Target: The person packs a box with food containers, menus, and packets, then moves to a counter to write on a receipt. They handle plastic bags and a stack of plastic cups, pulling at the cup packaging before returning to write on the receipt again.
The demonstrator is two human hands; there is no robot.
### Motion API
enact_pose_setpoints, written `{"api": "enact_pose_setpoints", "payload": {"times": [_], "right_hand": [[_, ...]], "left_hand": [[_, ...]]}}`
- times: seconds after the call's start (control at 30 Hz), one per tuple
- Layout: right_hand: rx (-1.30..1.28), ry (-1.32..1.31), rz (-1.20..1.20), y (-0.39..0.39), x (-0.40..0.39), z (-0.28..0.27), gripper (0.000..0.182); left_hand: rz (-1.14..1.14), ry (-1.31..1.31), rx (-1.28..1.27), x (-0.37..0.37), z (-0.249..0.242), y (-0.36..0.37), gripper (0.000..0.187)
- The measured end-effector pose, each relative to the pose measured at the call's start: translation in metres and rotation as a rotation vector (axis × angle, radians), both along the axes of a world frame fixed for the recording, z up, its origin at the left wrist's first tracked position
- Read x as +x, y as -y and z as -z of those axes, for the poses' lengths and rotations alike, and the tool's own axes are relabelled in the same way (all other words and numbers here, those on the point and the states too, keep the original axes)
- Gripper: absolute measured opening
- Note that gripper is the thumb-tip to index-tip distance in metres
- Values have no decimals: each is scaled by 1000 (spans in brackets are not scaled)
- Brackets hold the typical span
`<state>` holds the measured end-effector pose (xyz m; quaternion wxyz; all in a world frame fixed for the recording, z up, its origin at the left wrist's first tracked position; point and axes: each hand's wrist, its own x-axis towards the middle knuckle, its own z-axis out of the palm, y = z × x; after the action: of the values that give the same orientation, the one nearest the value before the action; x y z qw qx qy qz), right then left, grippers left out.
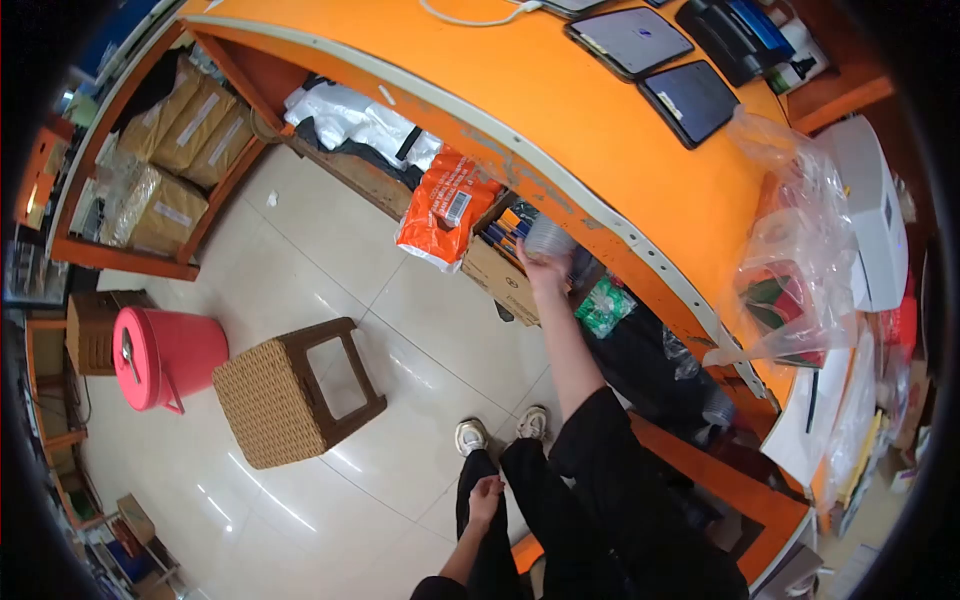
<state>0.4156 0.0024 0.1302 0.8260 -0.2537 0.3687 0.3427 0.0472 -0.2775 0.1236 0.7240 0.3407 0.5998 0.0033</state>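
My right hand [546, 268] reaches into the shelf under the orange counter. Its fingers are closed around a translucent, ribbed plastic stack [549, 238] that looks like nested cups or lids; part of it is hidden by the hand. Below the stack is an open cardboard box [503, 281] with blue and orange packets [508, 226] inside. An orange plastic bag with a barcode label [447, 210] lies beside the box, and a green package [606, 306] is on its other side. My left hand [486, 497] hangs by my leg with its fingers curled and nothing visible in them.
On the orange counter [480, 70] lie smartphones [630, 40] and a clear plastic bag [790, 240]. A woven brown stool [268, 405] and a pink lidded bucket [185, 352] stand on the tiled floor. Wrapped parcels [190, 125] fill a shelf at the upper left.
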Motion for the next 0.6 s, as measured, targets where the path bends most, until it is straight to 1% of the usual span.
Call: {"api": "enact_pose_setpoints", "payload": {"times": [0.07, 0.1, 0.17, 0.2, 0.23, 0.27, 0.3, 0.33, 0.37, 0.4, 0.43, 0.47, 0.5, 0.53, 0.57, 0.6], "right_hand": [[-22, 28, -5, -5, -14, -10, 49], [-46, 67, -24, -6, -18, -19, 49], [-94, 23, 24, 9, -33, -28, 47], [180, 176, -38, 36, -30, 39, 47], [88, 127, -85, 59, -58, 28, 41], [0, 73, -130, 84, -86, 8, 36], [85, 314, -384, 114, -117, -86, 29], [293, 92, -513, 141, -129, -89, 28], [297, 115, -484, 184, -126, -183, 28], [52, 506, -980, 196, -117, -287, 23], [-64, 782, -917, 225, -102, -315, 20], [-185, 1051, -847, 253, -86, -337, 18], [-513, 1317, -649, 271, -62, -359, 15], [-888, 1322, -555, 284, -37, -376, 14], [-1122, 1528, -423, 292, -9, -377, 11], [-1262, 1670, -424, 296, 17, -379, 15]], "left_hand": [[-29, -27, -35, -3, -15, -4, 28], [-4, -15, -30, -6, -20, -8, 28], [-37, -114, -89, -18, -31, -18, 27], [-22, -142, -97, -26, -36, -24, 27], [-3, -167, -100, -34, -38, -31, 27], [-6, -180, -78, -43, -36, -37, 25], [-19, -199, -56, -51, -37, -44, 24], [56, -206, 48, -53, -42, -54, 21], [122, -218, 154, -51, -50, -63, 18], [254, -142, 406, -45, -60, -74, 15], [376, -64, 652, -36, -73, -80, 13], [412, -22, 679, -5, -111, -91, 11], [484, 89, 802, 21, -133, -99, 11], [563, 187, 907, 61, -175, -107, 11], [588, 278, 893, 102, -219, -110, 11], [699, 398, 1041, 139, -246, -111, 12]]}}
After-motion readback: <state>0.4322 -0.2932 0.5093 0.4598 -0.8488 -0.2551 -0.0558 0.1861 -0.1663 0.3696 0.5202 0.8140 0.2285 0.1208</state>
